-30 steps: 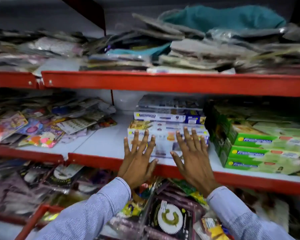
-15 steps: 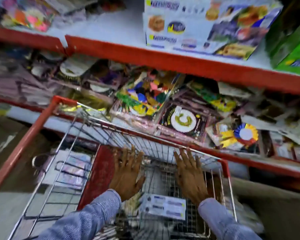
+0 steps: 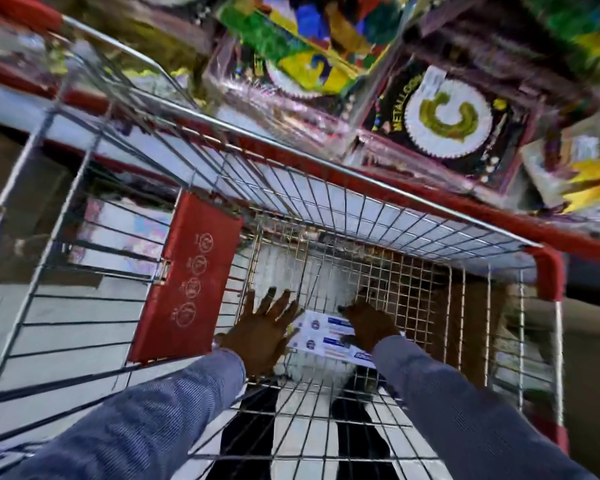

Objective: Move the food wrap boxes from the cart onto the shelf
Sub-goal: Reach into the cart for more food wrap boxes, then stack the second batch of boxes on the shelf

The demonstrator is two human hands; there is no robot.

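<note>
Two white food wrap boxes (image 3: 321,336) with blue print lie side by side on the wire floor of the cart (image 3: 361,209). My left hand (image 3: 260,329) is down inside the cart with its fingers spread, touching the boxes' left end. My right hand (image 3: 369,323) lies on top of the boxes' right part, fingers bent over their far edge. Both sleeves are blue-striped. The shelf that holds the other wrap boxes is out of view above.
The cart's red child-seat flap (image 3: 187,278) stands just left of my left hand. Red plastic caps the cart's right corner (image 3: 548,271). Beyond the far rim a red-edged lower shelf (image 3: 499,209) carries packets of party decorations (image 3: 447,116). A black-and-white floor shows below.
My view dropped from the shelf into the cart. Both hands left the stacked boxes on the shelf, came down over the rim, and now reach the boxes on the cart floor.
</note>
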